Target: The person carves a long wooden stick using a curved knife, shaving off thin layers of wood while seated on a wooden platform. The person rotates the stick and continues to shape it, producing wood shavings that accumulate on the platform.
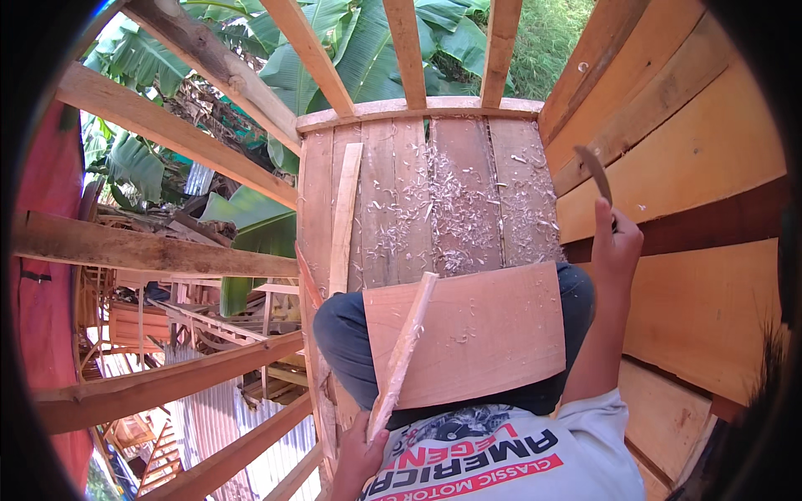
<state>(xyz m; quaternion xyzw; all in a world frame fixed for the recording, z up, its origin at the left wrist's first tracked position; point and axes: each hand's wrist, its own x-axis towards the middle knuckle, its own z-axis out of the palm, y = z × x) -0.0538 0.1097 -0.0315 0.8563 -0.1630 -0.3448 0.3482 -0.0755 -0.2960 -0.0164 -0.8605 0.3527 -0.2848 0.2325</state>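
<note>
Judged as a shaving step, between strokes. Gripping near end of pale stick (403, 355) in left hand (359, 451), wrapped around it. Holding it aslant over left part of board (493, 342) laid across knees (342, 338); cannot tell whether touching. Clasping curved blade (596, 174) by near end in right hand (618, 240), raised at right, well apart from stick. Noted on far planks (316, 192): scattered shavings (459, 200). Next, probably calls for bringing blade down onto stick, steadying against board, keeping edge clear of left hand.
</note>
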